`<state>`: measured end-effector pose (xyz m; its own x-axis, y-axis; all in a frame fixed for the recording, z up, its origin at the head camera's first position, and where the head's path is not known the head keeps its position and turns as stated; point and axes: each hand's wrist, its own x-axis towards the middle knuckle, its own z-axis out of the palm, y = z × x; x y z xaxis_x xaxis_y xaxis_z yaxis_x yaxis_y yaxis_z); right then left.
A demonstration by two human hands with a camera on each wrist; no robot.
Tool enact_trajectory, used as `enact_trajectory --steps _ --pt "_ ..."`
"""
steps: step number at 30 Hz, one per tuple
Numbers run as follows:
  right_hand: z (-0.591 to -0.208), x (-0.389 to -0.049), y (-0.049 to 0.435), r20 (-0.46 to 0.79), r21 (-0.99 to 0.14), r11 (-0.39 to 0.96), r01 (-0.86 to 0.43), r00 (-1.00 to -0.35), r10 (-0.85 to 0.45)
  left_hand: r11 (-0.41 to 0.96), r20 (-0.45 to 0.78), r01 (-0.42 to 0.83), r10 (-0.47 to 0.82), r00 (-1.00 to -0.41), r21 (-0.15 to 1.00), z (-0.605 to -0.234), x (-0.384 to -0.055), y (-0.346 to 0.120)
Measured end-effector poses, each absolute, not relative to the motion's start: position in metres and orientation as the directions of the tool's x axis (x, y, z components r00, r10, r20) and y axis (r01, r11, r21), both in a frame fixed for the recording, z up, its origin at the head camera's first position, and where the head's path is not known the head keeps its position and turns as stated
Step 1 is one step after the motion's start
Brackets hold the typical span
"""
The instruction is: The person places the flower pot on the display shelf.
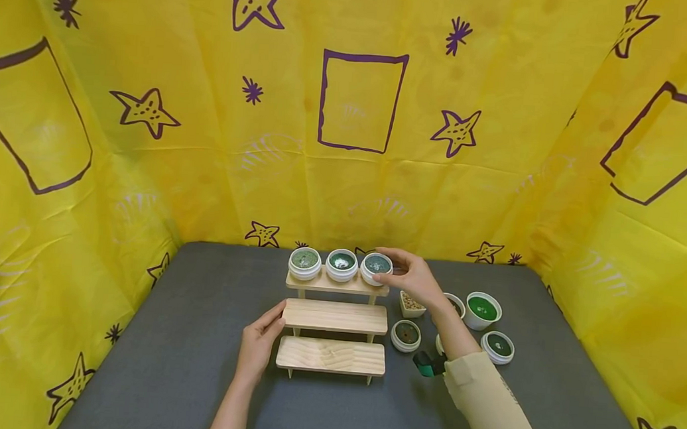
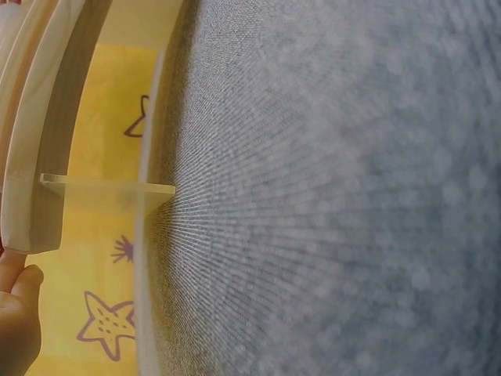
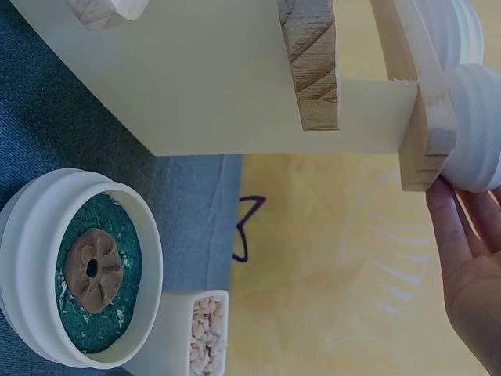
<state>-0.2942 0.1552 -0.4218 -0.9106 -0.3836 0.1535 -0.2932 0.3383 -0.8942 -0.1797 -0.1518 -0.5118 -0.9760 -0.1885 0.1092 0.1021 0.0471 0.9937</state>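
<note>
- Steadying at nine o'clock, the left hand (image 1: 259, 341) has fingers and thumb on the near end of the middle tier (image 1: 335, 316), gripping its edge
- And up at one o'clock, the right hand (image 1: 413, 276) pinches the right pot (image 1: 375, 268), standing at the three o'clock end of the top tier (image 1: 336, 288); the hands are well apart
- Top row looks all but done: the left pot (image 1: 305, 263) and middle pot (image 1: 342, 265) sit beside it, three in line, only that last one not let go
- Nothing placed on the middle tier, nor on the bottom tier (image 1: 331, 356) at six o'clock, so both seem left to fill
- Plenty waiting around three o'clock on the table: the brown-centred pot (image 1: 405, 336), square dish (image 1: 412, 306), bright green bowl (image 1: 483, 309) and dark green pot (image 1: 498, 347)
- Two more peek past the right arm, their contents hard to tell
</note>
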Motion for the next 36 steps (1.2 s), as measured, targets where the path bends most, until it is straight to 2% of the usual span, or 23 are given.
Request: enact_trajectory --steps 19,30,36 --pt "-0.423 -0.294 0.157 0.182 -0.892 0.316 -0.323 -0.897 -0.403 0.046 0.114 0.107 -0.182 -0.977 0.993 -0.512 -0.180 -0.151" --pt "-0.430 -0.286 0.169 0.149 -0.935 0.258 -0.243 -0.930 -0.337 0.058 0.110 0.101 -0.182 -0.977 0.993 -0.514 -0.180 -0.153" --pt "-0.433 -0.283 0.189 0.194 -0.932 0.233 -0.277 -0.926 -0.325 0.050 0.116 0.108 -0.178 -0.977 0.993 -0.515 -0.180 -0.153"
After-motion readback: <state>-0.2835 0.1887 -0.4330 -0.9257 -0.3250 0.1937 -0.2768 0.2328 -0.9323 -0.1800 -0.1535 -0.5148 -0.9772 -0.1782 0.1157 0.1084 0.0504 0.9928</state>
